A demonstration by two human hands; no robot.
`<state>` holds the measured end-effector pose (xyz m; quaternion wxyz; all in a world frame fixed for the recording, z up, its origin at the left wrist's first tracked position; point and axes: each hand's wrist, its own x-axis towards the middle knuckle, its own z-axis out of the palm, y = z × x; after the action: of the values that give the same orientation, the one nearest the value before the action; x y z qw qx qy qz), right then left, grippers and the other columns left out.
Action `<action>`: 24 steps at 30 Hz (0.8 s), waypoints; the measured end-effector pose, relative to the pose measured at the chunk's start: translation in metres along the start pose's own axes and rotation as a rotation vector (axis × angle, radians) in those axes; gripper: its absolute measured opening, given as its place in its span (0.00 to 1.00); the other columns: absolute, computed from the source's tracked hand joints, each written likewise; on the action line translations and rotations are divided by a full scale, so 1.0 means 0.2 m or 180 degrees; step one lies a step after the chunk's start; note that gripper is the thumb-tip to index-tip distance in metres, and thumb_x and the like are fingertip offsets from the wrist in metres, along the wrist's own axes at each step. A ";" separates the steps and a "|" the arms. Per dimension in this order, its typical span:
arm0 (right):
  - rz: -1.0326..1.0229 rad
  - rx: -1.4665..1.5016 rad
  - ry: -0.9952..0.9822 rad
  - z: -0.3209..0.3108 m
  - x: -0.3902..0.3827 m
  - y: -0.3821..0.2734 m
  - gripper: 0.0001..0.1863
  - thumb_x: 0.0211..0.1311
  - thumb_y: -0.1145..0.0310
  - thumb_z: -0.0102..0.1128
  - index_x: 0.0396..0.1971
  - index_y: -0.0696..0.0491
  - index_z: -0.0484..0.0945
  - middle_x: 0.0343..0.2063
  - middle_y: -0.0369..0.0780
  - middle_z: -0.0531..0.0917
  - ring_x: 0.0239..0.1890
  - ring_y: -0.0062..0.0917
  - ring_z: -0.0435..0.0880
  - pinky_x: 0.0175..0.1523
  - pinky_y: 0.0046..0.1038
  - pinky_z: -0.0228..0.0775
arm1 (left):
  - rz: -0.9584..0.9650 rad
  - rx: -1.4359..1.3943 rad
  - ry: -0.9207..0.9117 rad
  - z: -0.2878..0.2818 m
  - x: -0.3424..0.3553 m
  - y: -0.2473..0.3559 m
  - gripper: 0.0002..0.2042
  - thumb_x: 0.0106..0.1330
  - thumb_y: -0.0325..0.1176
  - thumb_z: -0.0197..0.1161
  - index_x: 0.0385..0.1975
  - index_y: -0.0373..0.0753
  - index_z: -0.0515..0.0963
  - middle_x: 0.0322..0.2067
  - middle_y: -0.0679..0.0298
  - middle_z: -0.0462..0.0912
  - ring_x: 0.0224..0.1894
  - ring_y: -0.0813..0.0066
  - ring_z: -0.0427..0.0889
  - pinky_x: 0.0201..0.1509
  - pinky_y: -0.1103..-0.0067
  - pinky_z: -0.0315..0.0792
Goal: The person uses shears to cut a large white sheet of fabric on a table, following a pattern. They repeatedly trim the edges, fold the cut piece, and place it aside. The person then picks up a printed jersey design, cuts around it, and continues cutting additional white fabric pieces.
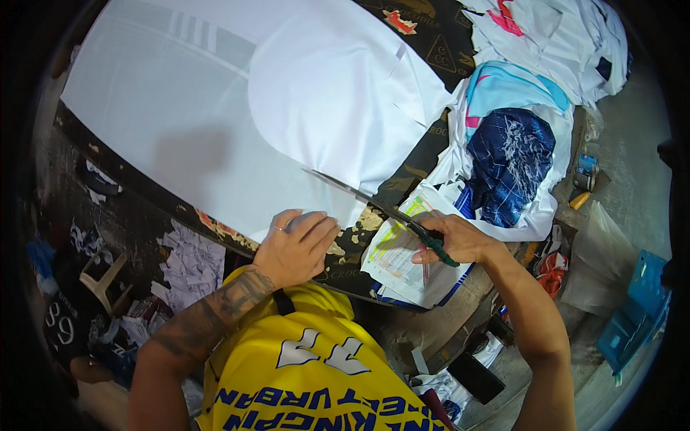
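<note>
A large sheet of thin white fabric point(180, 122) lies over the dark table point(338, 276), with a rounded layer of white cloth point(338, 93) folded or stacked on its right part. My left hand point(298, 243) rests flat on the near edge of the fabric, fingers stretched out and a ring on one of them. In my right hand point(460, 238) are long scissors point(370, 203) with dark green wrapped handles. Their blades point up and left, and the tip reaches the fabric at the edge of the rounded layer. How far the blades are apart is hard to make out.
Printed papers point(410, 262) lie beneath my right hand. Beyond them are a navy cloth bundle point(512, 165) and a light-blue and pink cloth point(514, 82). White scraps point(190, 266) sit below the table's left edge. A blue plastic piece point(640, 309) stands at far right.
</note>
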<state>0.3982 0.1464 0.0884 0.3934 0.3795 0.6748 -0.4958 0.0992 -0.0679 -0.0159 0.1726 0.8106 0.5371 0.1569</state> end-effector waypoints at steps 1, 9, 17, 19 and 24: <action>-0.0121 0.0060 0.0014 0.01 0.00 0.00 0.36 0.59 0.34 0.78 0.31 0.56 0.77 0.33 0.46 0.79 0.43 0.45 0.81 0.55 0.45 0.72 | 0.0006 0.0007 0.0011 0.00 0.00 0.00 0.26 0.64 0.42 0.66 0.63 0.44 0.80 0.63 0.68 0.79 0.70 0.71 0.73 0.75 0.56 0.59; -0.0621 0.0071 0.0370 0.06 0.01 0.01 0.36 0.57 0.35 0.80 0.27 0.55 0.72 0.26 0.44 0.76 0.32 0.41 0.78 0.42 0.43 0.70 | 0.0041 0.0038 -0.0017 0.00 0.00 0.00 0.26 0.65 0.43 0.66 0.63 0.44 0.80 0.63 0.67 0.79 0.70 0.71 0.73 0.75 0.57 0.60; -0.0309 -0.0007 0.0404 0.07 0.07 0.03 0.37 0.53 0.35 0.83 0.23 0.55 0.74 0.19 0.41 0.73 0.26 0.34 0.75 0.35 0.38 0.65 | 0.0018 0.0031 -0.0069 -0.01 0.00 0.01 0.26 0.65 0.43 0.66 0.63 0.43 0.79 0.64 0.67 0.79 0.70 0.71 0.73 0.76 0.58 0.59; -0.0259 -0.0004 0.0390 0.06 0.07 0.00 0.38 0.53 0.34 0.82 0.21 0.56 0.74 0.19 0.41 0.73 0.25 0.34 0.75 0.34 0.37 0.65 | 0.0059 0.0094 0.0042 -0.01 0.00 0.01 0.26 0.63 0.45 0.67 0.60 0.44 0.83 0.63 0.69 0.79 0.70 0.71 0.72 0.75 0.58 0.62; -0.0132 0.0121 0.0375 0.05 0.10 -0.09 0.39 0.52 0.32 0.82 0.22 0.56 0.76 0.19 0.40 0.75 0.25 0.31 0.75 0.34 0.36 0.66 | 0.0057 0.0072 0.0160 -0.01 0.00 0.00 0.25 0.61 0.45 0.67 0.59 0.44 0.84 0.63 0.70 0.78 0.70 0.70 0.71 0.74 0.60 0.63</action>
<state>0.3756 0.1346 0.0753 0.3353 0.4014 0.6950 -0.4934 0.0978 -0.0673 -0.0139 0.1485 0.8131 0.5357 0.1726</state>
